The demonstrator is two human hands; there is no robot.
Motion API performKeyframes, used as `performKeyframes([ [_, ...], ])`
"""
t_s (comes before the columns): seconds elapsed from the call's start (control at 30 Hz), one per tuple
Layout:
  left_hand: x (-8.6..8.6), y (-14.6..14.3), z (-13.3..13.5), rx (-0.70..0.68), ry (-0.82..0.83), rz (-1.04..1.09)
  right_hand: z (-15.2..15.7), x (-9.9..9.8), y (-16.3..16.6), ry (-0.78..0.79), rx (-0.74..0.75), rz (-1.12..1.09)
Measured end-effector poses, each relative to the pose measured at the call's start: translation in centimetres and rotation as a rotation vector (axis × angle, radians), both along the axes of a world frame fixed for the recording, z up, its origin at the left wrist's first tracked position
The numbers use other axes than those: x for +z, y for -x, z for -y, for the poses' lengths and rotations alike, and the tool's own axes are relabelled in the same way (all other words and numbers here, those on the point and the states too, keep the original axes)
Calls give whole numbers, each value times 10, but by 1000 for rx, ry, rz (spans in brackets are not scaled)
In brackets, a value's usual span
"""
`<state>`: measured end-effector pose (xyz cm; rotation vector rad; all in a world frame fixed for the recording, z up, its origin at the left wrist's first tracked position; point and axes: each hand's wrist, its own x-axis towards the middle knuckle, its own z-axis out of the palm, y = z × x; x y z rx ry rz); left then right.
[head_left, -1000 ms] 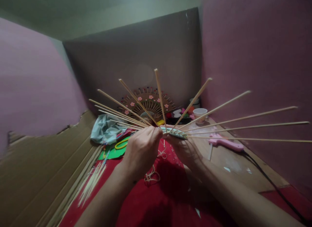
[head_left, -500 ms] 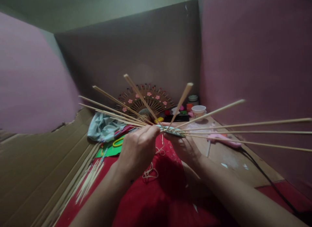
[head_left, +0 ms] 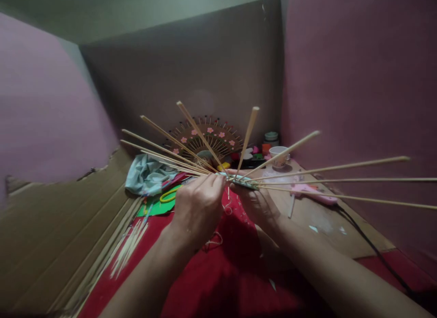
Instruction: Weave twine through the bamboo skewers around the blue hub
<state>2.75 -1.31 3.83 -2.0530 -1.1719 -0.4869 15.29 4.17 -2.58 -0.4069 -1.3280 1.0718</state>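
Observation:
I hold a small flat disc [head_left: 243, 183] with several long bamboo sticks [head_left: 201, 135] fanning out from it, raised above a red cloth [head_left: 218, 272]. My right hand [head_left: 256, 204] supports the disc from underneath, fingers curled round its edge. My left hand [head_left: 198, 207] is closed in a pinch at the hub, where the sticks meet. A pale string [head_left: 213, 239] hangs below the hands onto the cloth.
A finished stick fan with pink flowers [head_left: 207, 140] leans on the back wall. A pink glue gun [head_left: 312, 193] with a black cord lies right, by a white cup [head_left: 279, 155]. Loose sticks [head_left: 128, 248], a pale cloth [head_left: 147, 174], green paper [head_left: 155, 207] and cardboard [head_left: 58, 236] sit left.
The stick assembly has turned a little in my hands, so the upright sticks point at different angles. The hands stay at the hub.

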Motion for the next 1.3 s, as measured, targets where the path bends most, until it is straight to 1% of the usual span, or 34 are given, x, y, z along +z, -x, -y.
performKeyframes([
  [0.07,1,1,3,-6,-9,35,-1,0,1,24,13,-3],
  [0.17,1,1,7,-41,-43,61,-1,1,0,20,30,-4],
  [0.3,-2,-2,6,-48,-2,53,0,2,-1,0,56,2],
  [0.57,-4,-4,1,-63,-33,30,-2,-1,-1,17,3,32],
  [0.7,-4,-6,2,-54,-81,0,0,1,-2,-29,11,33],
  [0.8,-4,-5,3,-47,-118,-22,3,5,-2,-3,18,11],
  [0.93,-4,-1,4,-80,-62,49,2,5,-1,43,31,23],
  [1.0,-4,0,4,-85,-60,67,0,3,0,52,51,15],
  [1.07,-5,0,5,-83,-59,58,-1,1,0,38,68,15],
  [1.2,-8,-2,4,-94,-60,40,0,0,0,5,53,28],
  [1.3,-9,-3,4,-101,-73,22,0,-1,0,7,83,-3],
])
